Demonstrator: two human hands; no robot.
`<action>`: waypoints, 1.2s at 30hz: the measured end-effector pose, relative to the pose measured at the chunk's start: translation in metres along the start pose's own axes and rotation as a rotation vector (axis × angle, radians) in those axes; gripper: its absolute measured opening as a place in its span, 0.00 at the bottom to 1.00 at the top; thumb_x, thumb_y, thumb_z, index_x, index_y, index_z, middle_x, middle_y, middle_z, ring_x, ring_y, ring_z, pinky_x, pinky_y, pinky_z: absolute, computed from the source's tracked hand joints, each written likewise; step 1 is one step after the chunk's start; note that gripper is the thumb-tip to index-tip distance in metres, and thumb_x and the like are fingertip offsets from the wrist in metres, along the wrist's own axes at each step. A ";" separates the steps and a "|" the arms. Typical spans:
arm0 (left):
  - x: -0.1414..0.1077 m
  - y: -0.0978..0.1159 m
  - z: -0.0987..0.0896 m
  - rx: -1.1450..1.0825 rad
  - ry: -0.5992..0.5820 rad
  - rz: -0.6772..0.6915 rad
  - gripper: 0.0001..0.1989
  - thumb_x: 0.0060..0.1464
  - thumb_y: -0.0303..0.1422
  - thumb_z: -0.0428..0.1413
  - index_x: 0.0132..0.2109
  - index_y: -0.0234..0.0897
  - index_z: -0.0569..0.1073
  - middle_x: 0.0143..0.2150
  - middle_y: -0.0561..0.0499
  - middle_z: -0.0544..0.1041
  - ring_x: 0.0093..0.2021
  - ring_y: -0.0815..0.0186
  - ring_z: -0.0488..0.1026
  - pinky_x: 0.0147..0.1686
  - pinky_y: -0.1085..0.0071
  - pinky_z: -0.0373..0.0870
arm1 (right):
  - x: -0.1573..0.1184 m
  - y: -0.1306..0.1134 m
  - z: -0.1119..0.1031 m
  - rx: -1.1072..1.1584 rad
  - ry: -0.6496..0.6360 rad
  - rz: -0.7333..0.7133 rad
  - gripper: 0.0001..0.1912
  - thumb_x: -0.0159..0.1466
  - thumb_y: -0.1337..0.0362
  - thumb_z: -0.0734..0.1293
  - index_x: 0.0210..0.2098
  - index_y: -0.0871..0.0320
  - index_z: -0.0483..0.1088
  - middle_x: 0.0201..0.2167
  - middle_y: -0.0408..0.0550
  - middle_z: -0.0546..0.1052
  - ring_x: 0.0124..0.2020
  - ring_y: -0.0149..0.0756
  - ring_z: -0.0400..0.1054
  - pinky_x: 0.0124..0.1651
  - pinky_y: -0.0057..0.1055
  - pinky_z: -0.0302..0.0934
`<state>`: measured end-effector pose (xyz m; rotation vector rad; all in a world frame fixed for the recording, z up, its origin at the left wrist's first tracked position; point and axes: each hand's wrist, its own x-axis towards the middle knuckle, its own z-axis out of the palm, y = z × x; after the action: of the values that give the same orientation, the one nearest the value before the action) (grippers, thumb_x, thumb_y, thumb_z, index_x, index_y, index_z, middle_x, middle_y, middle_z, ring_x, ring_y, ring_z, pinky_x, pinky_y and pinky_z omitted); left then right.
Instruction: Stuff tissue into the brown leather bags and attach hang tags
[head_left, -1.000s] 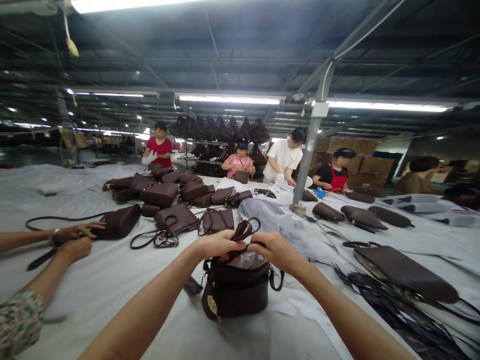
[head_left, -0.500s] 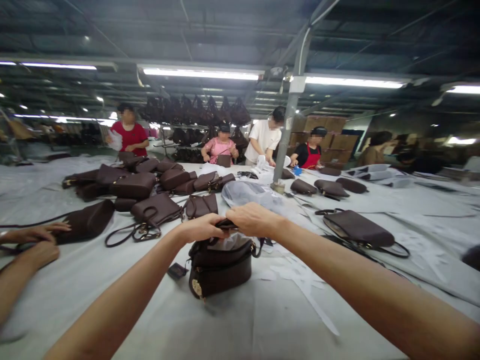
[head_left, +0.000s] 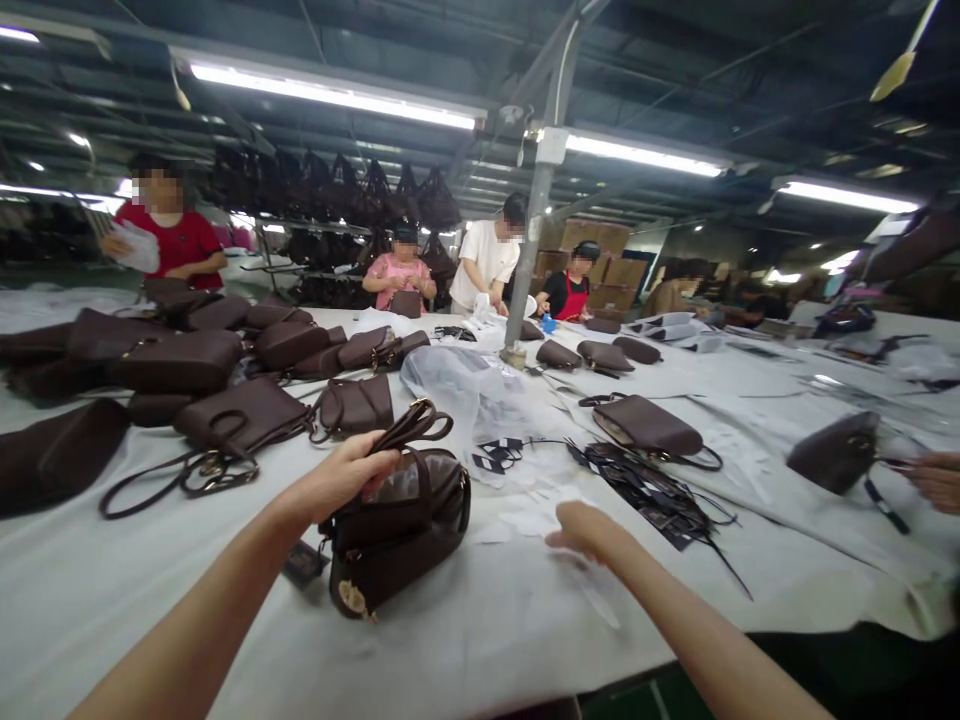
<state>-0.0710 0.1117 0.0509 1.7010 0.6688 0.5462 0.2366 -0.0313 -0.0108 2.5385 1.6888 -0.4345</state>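
A dark brown bag (head_left: 405, 545) with a gold emblem stands on the white-covered table, its top showing a clear plastic lining. My left hand (head_left: 349, 478) is closed around the bag's folded strap (head_left: 409, 425), above the bag's left side. To the right of the bag, apart from it, my right hand (head_left: 589, 532) hovers over white paper scraps (head_left: 525, 515); it is blurred, its fingers curled and mostly hidden. A dark tag (head_left: 305, 563) lies at the bag's left.
Brown bags (head_left: 180, 360) are heaped at the left. Black tags with cords (head_left: 652, 490) lie right of centre, behind my right hand. A metal post (head_left: 529, 240) rises mid-table. Another person's hand (head_left: 937, 482) is at the right edge, by a bag. Several people stand beyond.
My right hand has left the strap and moved right and down. My left hand still holds the strap. The view has turned right, bringing the black tags and another hand into sight.
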 end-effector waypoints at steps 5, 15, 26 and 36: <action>0.002 0.002 -0.004 -0.096 0.029 -0.053 0.17 0.47 0.43 0.59 0.29 0.38 0.60 0.20 0.61 0.59 0.20 0.76 0.54 0.19 0.79 0.52 | -0.008 0.031 0.055 0.087 0.032 0.072 0.06 0.53 0.75 0.64 0.29 0.62 0.72 0.38 0.62 0.78 0.43 0.52 0.72 0.39 0.37 0.59; 0.005 0.007 -0.003 -0.183 0.028 -0.160 0.20 0.43 0.42 0.62 0.31 0.39 0.58 0.21 0.63 0.59 0.18 0.78 0.52 0.17 0.81 0.48 | -0.043 0.002 0.029 1.189 -0.190 -0.253 0.10 0.60 0.58 0.64 0.31 0.57 0.62 0.29 0.43 0.74 0.25 0.31 0.70 0.28 0.27 0.61; 0.004 0.001 -0.002 -0.135 0.024 -0.122 0.16 0.44 0.40 0.57 0.32 0.40 0.57 0.20 0.64 0.58 0.17 0.77 0.51 0.17 0.79 0.50 | -0.071 -0.082 0.018 1.524 -0.115 -0.326 0.28 0.53 0.41 0.71 0.35 0.60 0.70 0.18 0.37 0.66 0.16 0.23 0.58 0.17 0.21 0.49; 0.000 0.022 -0.001 0.213 0.138 0.107 0.06 0.50 0.32 0.54 0.28 0.37 0.64 0.21 0.57 0.64 0.23 0.70 0.59 0.24 0.74 0.53 | -0.041 -0.173 0.010 1.480 -0.323 -0.287 0.21 0.51 0.46 0.68 0.27 0.59 0.65 0.11 0.33 0.61 0.09 0.23 0.54 0.11 0.20 0.42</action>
<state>-0.0688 0.1085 0.0728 1.9191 0.7597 0.6922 0.0625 -0.0012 0.0085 2.4187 1.8662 -2.7542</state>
